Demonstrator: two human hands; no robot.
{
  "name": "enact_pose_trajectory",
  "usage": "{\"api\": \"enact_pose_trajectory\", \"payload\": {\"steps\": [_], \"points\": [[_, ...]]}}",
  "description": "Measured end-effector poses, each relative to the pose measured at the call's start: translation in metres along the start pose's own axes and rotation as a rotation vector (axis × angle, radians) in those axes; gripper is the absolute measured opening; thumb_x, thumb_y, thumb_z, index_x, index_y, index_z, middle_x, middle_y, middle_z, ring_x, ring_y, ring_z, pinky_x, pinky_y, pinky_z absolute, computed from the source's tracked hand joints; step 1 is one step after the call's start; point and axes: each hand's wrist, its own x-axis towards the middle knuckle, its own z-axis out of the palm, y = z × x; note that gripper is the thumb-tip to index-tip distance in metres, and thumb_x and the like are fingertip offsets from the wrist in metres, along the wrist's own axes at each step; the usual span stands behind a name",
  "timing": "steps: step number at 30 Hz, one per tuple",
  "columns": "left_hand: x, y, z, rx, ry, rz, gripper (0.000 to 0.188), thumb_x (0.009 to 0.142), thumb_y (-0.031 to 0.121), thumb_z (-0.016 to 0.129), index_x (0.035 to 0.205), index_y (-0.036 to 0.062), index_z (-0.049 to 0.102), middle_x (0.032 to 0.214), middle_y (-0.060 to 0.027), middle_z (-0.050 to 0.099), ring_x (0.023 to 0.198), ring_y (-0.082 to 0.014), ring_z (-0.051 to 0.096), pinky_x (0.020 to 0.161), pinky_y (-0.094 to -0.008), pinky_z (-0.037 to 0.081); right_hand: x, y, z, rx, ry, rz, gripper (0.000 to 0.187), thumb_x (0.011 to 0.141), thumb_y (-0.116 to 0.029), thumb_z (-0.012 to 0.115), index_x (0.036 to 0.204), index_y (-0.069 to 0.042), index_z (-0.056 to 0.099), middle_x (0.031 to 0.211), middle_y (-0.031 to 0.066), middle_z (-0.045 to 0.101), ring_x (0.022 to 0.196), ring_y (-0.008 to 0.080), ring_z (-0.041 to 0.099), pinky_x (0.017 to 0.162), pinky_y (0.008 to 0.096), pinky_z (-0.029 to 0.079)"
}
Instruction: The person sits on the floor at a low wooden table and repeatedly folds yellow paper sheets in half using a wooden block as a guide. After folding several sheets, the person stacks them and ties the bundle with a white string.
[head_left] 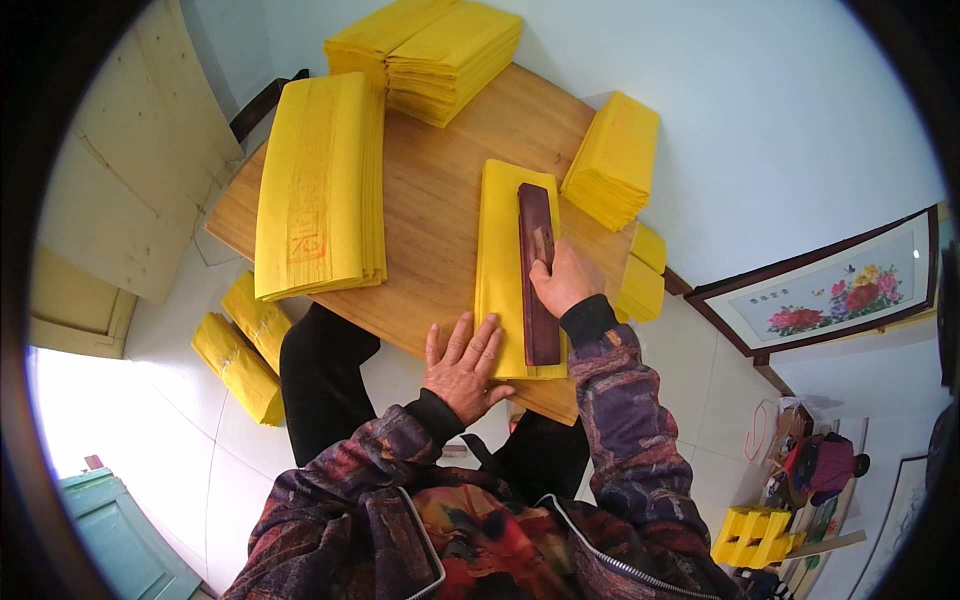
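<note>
On the wooden table (440, 220) lies a narrow stack of yellow paper (500, 230). A long dark-red wooden block (540, 310) with a raised handle rests lengthwise along its right side. My right hand (568, 277) is closed round the handle, hiding part of it. My left hand (464, 370) lies with fingers spread at the stack's near left edge, its fingertips against the paper, and holds nothing. To the left stands a taller stack of folded yellow paper (320, 180) bearing a faint red print down its top sheet.
Thick yellow paper stacks (450, 50) sit at the table's far end; another stack (615, 150) is by the right edge. Tied yellow bundles (235, 365) lie on the floor at left. A framed flower picture (830, 290) leans against the right wall. Clutter (820, 470) stands lower right.
</note>
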Motion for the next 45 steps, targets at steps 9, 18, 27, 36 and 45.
{"api": "enact_pose_trajectory", "payload": {"steps": [9, 18, 27, 36, 45], "points": [[0.0, -0.001, 0.003, 0.025, 0.009, 0.026, 0.075, 0.074, 0.059, 0.054, 0.133, 0.0151, 0.04, 0.143, -0.0072, 0.03, 0.132, -0.0304, 0.024, 0.104, -0.0566, 0.009, -0.004, 0.004, 0.031, 0.008, 0.122, -0.002, 0.028, 0.078, -0.028, 0.057, 0.085, -0.001, 0.052, 0.075, 0.0219, 0.059, 0.068, 0.041, 0.057, 0.061, 0.0499, 0.045], [-0.003, -0.002, 0.007, -0.068, 0.159, 0.183, 0.052, 0.07, 0.048, 0.066, 0.112, 0.0196, 0.056, 0.12, -0.0059, 0.048, 0.126, -0.0304, 0.033, 0.104, -0.0559, 0.01, -0.006, -0.004, 0.026, -0.047, 0.049, 0.089, 0.029, 0.081, -0.03, 0.054, 0.088, -0.003, 0.047, 0.07, 0.0231, 0.061, 0.065, 0.0409, 0.059, 0.059, 0.0511, 0.046], [-0.005, -0.001, 0.012, -0.07, 0.149, 0.167, 0.049, 0.069, 0.043, 0.068, 0.11, 0.0187, 0.057, 0.119, -0.0061, 0.049, 0.124, -0.0303, 0.035, 0.104, -0.0547, 0.012, -0.006, -0.003, 0.027, -0.047, 0.074, 0.085, 0.03, 0.081, -0.03, 0.053, 0.092, -0.003, 0.05, 0.076, 0.0216, 0.062, 0.071, 0.0396, 0.06, 0.064, 0.0505, 0.047], [-0.005, 0.006, 0.002, -0.021, 0.114, 0.145, 0.049, 0.075, 0.046, 0.062, 0.114, 0.0177, 0.054, 0.123, -0.0072, 0.046, 0.126, -0.0317, 0.031, 0.103, -0.0553, 0.014, -0.002, 0.017, 0.007, 0.216, 0.023, 0.058, 0.031, 0.082, -0.03, 0.053, 0.09, 0.0, 0.052, 0.089, 0.025, 0.061, 0.087, 0.0404, 0.059, 0.075, 0.0493, 0.046], [0.028, -0.007, -0.017, -0.239, 0.249, 0.022, 0.04, 0.082, 0.025, 0.058, 0.115, 0.004, 0.05, 0.114, -0.0155, 0.051, 0.109, -0.034, 0.045, 0.093, -0.0433, 0.035, -0.088, 0.141, -0.001, 1.795, 0.214, 0.084, 0.034, 0.093, -0.028, 0.045, 0.108, 0.001, 0.055, 0.104, 0.0089, 0.059, 0.09, 0.0173, 0.057, 0.08, 0.0309, 0.046]]}}
